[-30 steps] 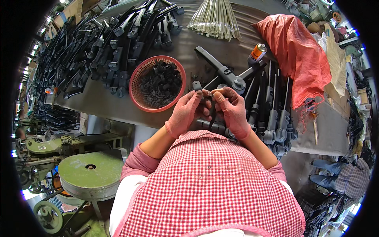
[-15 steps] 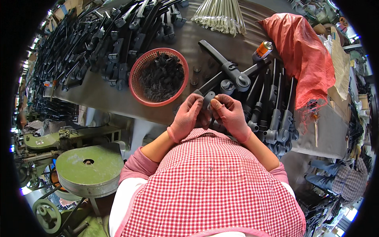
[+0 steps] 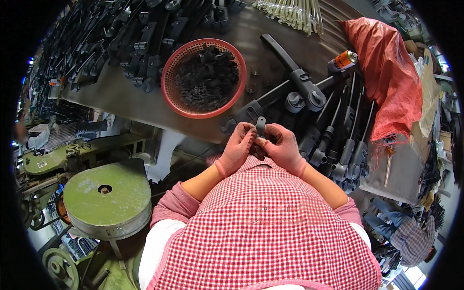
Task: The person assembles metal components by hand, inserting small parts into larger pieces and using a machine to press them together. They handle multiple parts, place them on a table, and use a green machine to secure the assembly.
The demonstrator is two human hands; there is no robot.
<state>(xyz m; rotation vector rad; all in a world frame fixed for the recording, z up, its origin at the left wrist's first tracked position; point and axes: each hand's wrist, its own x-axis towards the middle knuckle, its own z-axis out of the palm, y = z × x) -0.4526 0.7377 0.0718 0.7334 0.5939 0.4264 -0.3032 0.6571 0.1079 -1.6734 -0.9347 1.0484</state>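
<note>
Apron is seen nearest, and at its top edge a small grey part is being pinched by the left hand and the right hand. Beyond, black pieces are heaped in a red basket, black tubes are crossed, an orange can is seen.

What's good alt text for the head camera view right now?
A person's gloved left hand and right hand hold a small gray part in front of a red-checked apron. On the table beyond are a red basket of small black pieces, dark tubular parts and a red sack; a green machine stands at lower left.
</note>
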